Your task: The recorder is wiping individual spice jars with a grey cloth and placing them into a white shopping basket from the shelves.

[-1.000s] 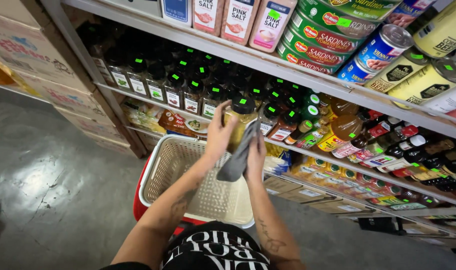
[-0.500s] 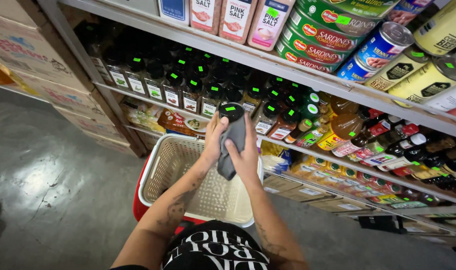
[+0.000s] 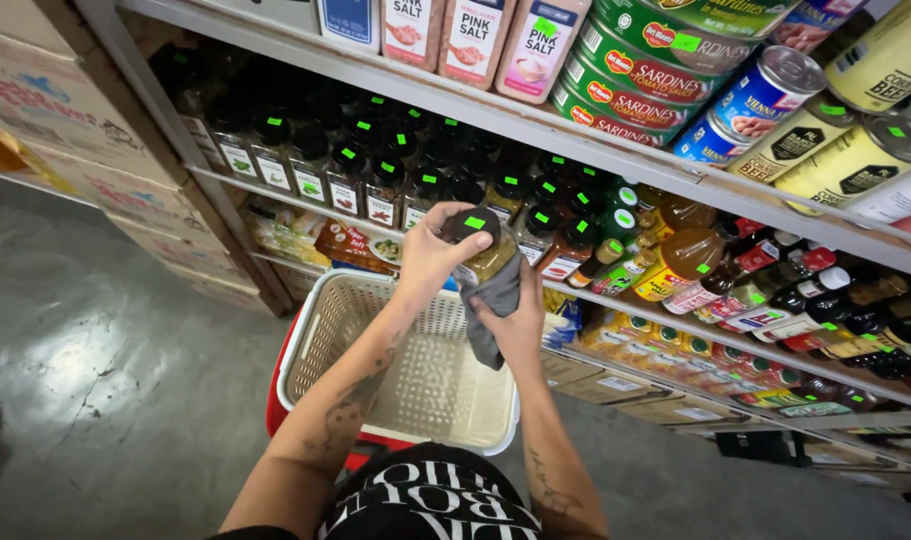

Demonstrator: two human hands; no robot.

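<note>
left hand [image 3: 431,255] grips jar [image 3: 481,245]; right hand [image 3: 516,320] holds cloth [image 3: 491,300].

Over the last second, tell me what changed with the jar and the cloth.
The jar came off the shelf row, down toward the body. The left hand now grips its black lid; the right hand presses the grey cloth against its side. The basket and shelves stayed put.
</note>
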